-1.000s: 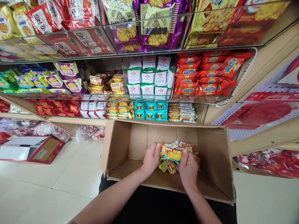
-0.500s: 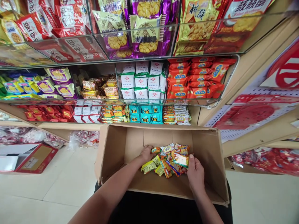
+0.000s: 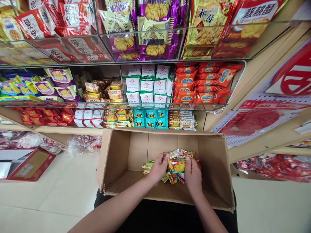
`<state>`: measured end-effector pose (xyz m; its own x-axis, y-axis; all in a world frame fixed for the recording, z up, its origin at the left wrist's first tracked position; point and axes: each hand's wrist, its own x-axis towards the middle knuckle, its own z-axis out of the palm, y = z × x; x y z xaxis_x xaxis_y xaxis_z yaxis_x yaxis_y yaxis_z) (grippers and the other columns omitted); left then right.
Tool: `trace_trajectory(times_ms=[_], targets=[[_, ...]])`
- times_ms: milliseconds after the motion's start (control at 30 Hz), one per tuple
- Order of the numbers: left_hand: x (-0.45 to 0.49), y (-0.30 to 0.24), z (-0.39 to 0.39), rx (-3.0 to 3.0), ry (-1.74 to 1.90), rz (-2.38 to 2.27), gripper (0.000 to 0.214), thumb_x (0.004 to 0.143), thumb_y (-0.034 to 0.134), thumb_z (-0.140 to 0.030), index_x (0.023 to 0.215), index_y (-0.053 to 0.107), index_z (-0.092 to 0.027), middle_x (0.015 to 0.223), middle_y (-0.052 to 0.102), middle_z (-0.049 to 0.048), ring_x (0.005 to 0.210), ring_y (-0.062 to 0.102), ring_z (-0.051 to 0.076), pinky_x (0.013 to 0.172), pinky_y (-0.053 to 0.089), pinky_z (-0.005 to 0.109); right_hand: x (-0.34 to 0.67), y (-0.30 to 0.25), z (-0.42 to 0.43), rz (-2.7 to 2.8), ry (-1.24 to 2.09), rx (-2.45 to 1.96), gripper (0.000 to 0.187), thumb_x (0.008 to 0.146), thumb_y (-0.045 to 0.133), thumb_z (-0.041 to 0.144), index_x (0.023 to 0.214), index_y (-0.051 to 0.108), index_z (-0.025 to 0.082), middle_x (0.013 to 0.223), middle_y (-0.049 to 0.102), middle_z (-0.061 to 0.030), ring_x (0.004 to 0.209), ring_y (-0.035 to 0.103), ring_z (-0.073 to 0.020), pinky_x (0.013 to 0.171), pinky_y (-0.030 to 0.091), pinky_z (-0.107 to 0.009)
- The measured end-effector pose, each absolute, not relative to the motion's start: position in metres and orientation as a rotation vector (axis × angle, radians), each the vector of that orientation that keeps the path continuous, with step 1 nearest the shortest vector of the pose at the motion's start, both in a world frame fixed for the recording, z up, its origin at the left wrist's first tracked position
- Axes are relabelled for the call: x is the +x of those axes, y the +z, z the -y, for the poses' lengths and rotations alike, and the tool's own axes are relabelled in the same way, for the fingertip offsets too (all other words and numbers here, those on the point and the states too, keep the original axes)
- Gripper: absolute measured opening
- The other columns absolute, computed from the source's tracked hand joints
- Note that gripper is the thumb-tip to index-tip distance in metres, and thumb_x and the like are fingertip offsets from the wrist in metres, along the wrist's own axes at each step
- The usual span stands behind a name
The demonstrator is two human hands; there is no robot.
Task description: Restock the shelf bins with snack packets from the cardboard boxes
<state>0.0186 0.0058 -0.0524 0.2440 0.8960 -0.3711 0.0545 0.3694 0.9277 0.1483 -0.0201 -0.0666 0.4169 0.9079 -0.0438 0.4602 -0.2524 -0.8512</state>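
Observation:
Between my two hands, a small orange-and-yellow snack packet point(image 3: 177, 165) is held over the pile. My left hand point(image 3: 159, 167) pinches its left end, fingers closed. At its right end, my right hand point(image 3: 193, 173) grips it with the thumb on top. Beneath lie more small wrapped snacks, among them yellow-green packets point(image 3: 147, 166), a white packet point(image 3: 174, 153) and orange packets point(image 3: 188, 153). All of them rest in an open cardboard box point(image 3: 116, 181) that sits on my lap. My hands hide part of the pile.
Just beyond the box stands a shelf with teal packets point(image 3: 151, 118), white packets point(image 3: 148, 84) and red-orange packets point(image 3: 186, 81) behind clear panels. A red-edged carton point(image 3: 31, 168) lies on the floor at left. Bagged red goods point(image 3: 274, 166) are at right.
My left hand has moved right, from the left of the pile to the packet. My right hand has shifted slightly left, and both now hold one packet.

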Motion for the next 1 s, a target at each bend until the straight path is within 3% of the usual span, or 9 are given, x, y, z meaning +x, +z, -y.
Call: trace_trajectory(times_ms=[100,267,433,533,700,867,1000], targets=[[0.029,-0.049,0.006,0.874,0.783,-1.128,0.043,0.078,0.035,-0.055,0.109,0.040,-0.025,0.099,0.057,0.0050,0.077,0.058,0.017,0.054,0.049,0.026,0.149,-0.069,0.024,1.168,0.606,-1.932,0.043,0.081,0.022,0.054,0.069,0.044,0.020,0.064,0.056,-0.0061,0.058,0.051,-0.0182,0.054,0.035,-0.026],[0.037,-0.053,0.009,1.100,0.827,-1.219,0.038,0.074,0.046,-0.052,0.096,0.042,-0.021,0.079,0.053,0.0011,0.059,0.055,0.013,0.041,0.047,0.022,0.146,-0.068,0.028,1.118,0.650,-1.906,0.045,0.080,0.025,0.052,0.089,0.051,0.017,0.084,0.062,-0.0101,0.071,0.057,-0.0203,0.059,0.039,-0.026],[0.036,-0.050,0.004,1.115,0.882,-1.260,0.033,0.075,0.047,-0.049,0.090,0.041,-0.020,0.074,0.050,-0.0017,0.057,0.054,0.011,0.037,0.046,0.020,0.145,-0.067,0.028,1.127,0.668,-1.884,0.047,0.079,0.024,0.054,0.084,0.054,0.018,0.080,0.063,-0.0086,0.068,0.058,-0.0209,0.058,0.040,-0.028],[0.034,-0.045,0.002,1.117,0.895,-1.251,0.033,0.075,0.046,-0.049,0.089,0.041,-0.020,0.073,0.050,-0.0021,0.057,0.053,0.011,0.036,0.046,0.020,0.147,-0.068,0.029,1.098,0.769,-1.772,0.044,0.079,0.029,0.053,0.089,0.054,0.017,0.088,0.062,-0.0093,0.078,0.058,-0.0209,0.065,0.042,-0.029],[0.028,-0.036,-0.003,1.134,0.879,-1.226,0.035,0.073,0.050,-0.050,0.089,0.041,-0.020,0.072,0.048,-0.0033,0.054,0.051,0.009,0.036,0.045,0.019,0.150,-0.067,0.033,1.084,1.179,-1.294,0.046,0.073,0.054,0.044,0.109,0.043,0.017,0.114,0.052,-0.0094,0.101,0.051,-0.0200,0.081,0.044,-0.030],[0.017,-0.025,-0.010,1.258,0.747,-1.085,0.037,0.067,0.060,-0.045,0.086,0.042,-0.019,0.068,0.048,-0.0050,0.055,0.048,0.007,0.046,0.043,0.019,0.157,-0.059,0.039,0.909,1.292,-1.149,0.039,0.072,0.059,0.037,0.103,0.045,0.019,0.107,0.055,-0.0068,0.098,0.052,-0.0177,0.085,0.043,-0.031],[0.008,0.002,-0.021,1.609,0.358,-0.985,0.045,0.058,0.068,-0.040,0.092,0.050,-0.018,0.076,0.056,-0.0019,0.063,0.051,0.010,0.058,0.043,0.021,0.163,-0.049,0.044,0.971,1.286,-1.078,0.034,0.073,0.059,0.033,0.102,0.047,0.020,0.099,0.056,-0.0043,0.092,0.054,-0.0153,0.082,0.043,-0.028]])
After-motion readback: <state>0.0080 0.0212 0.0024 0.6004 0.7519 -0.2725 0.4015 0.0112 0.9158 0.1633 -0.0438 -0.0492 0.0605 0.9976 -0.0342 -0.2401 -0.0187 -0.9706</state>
